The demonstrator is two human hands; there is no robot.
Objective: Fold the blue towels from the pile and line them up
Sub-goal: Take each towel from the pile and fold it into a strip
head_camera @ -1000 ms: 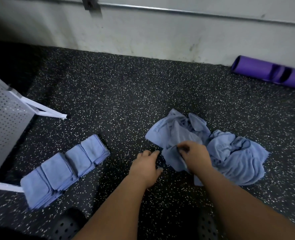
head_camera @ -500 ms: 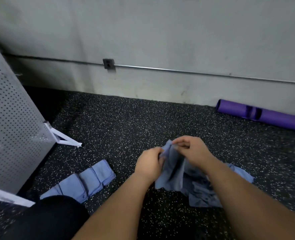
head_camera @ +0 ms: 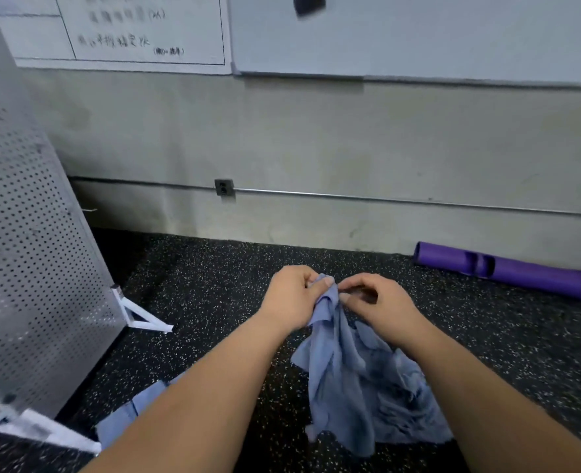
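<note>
A blue towel (head_camera: pixel 336 363) hangs in the air in front of me, bunched at its top edge. My left hand (head_camera: pixel 290 295) grips that top edge with curled fingers. My right hand (head_camera: pixel 377 300) pinches the same edge just to the right. Below the hanging cloth lies the pile of crumpled blue towels (head_camera: pixel 408 404) on the speckled black floor, partly hidden by my right forearm. The row of folded blue towels (head_camera: pixel 128 418) lies at the lower left, mostly covered by my left forearm.
A white perforated metal panel (head_camera: pixel 26 268) on white feet stands at the left. A purple roller (head_camera: pixel 507 269) lies by the wall at the right. A conduit pipe (head_camera: pixel 384 199) runs along the grey wall, with whiteboards above.
Both hands have lifted one towel up off the pile and hold its top edge. My head has tilted upward, so more of the wall shows and the folded row has dropped low in view.
</note>
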